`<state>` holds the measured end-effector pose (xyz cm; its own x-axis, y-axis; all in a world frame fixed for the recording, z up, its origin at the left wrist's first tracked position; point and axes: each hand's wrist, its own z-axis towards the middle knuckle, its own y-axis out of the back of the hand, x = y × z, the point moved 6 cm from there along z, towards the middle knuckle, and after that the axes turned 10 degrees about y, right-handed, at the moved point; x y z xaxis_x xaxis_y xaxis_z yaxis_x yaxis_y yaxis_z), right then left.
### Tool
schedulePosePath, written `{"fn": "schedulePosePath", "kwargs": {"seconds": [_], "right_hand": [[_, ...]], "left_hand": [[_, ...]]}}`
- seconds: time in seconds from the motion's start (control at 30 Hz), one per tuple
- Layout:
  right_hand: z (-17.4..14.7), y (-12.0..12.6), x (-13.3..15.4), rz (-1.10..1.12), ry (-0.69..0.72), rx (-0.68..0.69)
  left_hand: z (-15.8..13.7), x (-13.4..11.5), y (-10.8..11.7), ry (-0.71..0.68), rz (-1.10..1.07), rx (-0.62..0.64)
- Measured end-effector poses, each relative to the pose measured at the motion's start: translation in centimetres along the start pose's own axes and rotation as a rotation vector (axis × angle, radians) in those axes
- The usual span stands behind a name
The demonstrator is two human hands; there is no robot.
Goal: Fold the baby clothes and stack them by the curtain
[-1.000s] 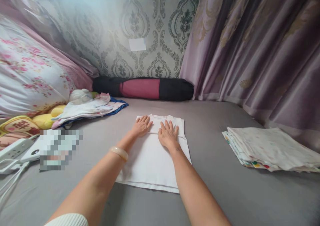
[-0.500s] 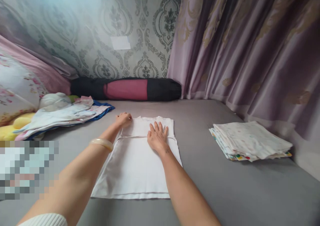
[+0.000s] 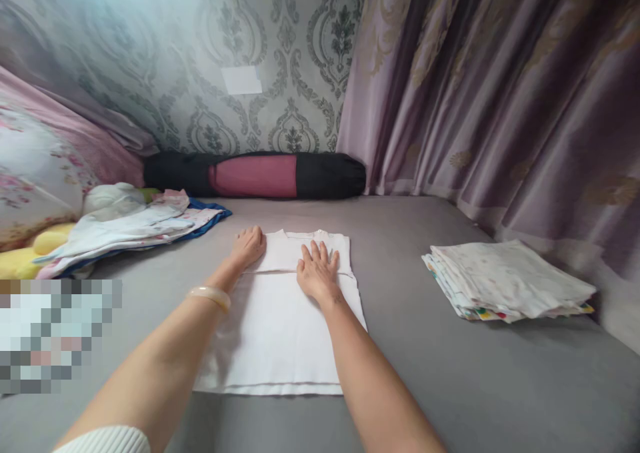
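A white shirt (image 3: 285, 333) lies flat, its neckline toward the wall and a horizontal crease or seam across its upper part. At its upper left corner is my left hand (image 3: 249, 245), with the fingers curled in on the cloth edge; the fingertips are partly hidden. My right hand (image 3: 319, 269) rests flat on the upper right of the shirt, fingers spread and nothing held in them. A pale bangle (image 3: 210, 297) circles my left wrist.
A grey sheet (image 3: 400, 346) covers the bed. To the right sits a stack of folded cloths (image 3: 510, 279). A loose heap of clothes (image 3: 145, 223) lies at left, near a yellow plush item (image 3: 50, 239). Along the wall stretches a black and red bolster-shaped bag (image 3: 255, 175).
My left hand has moved slightly right, and its fingers are curled in more at the shirt's upper left edge. My right hand stays flat on the cloth. The view has shifted slightly.
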<state>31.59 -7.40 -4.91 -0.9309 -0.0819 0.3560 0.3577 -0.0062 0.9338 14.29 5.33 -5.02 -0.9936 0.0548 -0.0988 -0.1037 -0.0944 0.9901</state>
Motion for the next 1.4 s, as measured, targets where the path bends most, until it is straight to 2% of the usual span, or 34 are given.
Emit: {"fn": "schedulePosePath", "kwargs": {"seconds": [0.2, 0.33, 0.43, 0.53, 0.67, 0.87, 1.07, 1.2, 1.27, 1.4], "right_hand": [[-0.1, 0.2, 0.0, 0.003, 0.000, 0.003], [0.0, 0.2, 0.0, -0.002, 0.004, -0.001], [0.0, 0.1, 0.0, -0.009, 0.004, 0.004], [0.1, 0.0, 0.0, -0.018, 0.007, 0.014], [0.2, 0.0, -0.1, -0.028, 0.003, 0.034], [0.4, -0.1, -0.2, -0.033, -0.006, 0.060], [0.4, 1.1, 0.1, -0.041, 0.028, 0.082], [1.4, 2.7, -0.4, -0.079, 0.114, 0.097], [2.0, 3.1, -1.2, -0.083, 0.186, 0.083], [2.6, 2.7, -3.1, -0.054, 0.332, -0.037]], "left_hand": [[-0.7, -0.6, 1.2, 0.009, 0.102, -0.064], [-2.6, -2.6, 2.7, -0.065, 0.162, -0.140], [-4.9, -4.4, 2.4, -0.186, 0.089, -0.152], [-6.9, -5.3, 1.0, -0.259, 0.051, -0.083], [-7.9, -4.9, -0.1, -0.217, 0.040, 0.019], [-8.0, -4.7, 0.1, -0.154, -0.006, 0.045], [-7.1, -4.5, 1.1, -0.267, -0.064, 0.006], [-5.9, -3.4, 1.6, -0.298, -0.098, 0.033], [-5.7, -2.9, 1.6, -0.339, -0.113, 0.008], [-6.0, -2.3, 0.7, -0.368, -0.135, -0.013]]}}
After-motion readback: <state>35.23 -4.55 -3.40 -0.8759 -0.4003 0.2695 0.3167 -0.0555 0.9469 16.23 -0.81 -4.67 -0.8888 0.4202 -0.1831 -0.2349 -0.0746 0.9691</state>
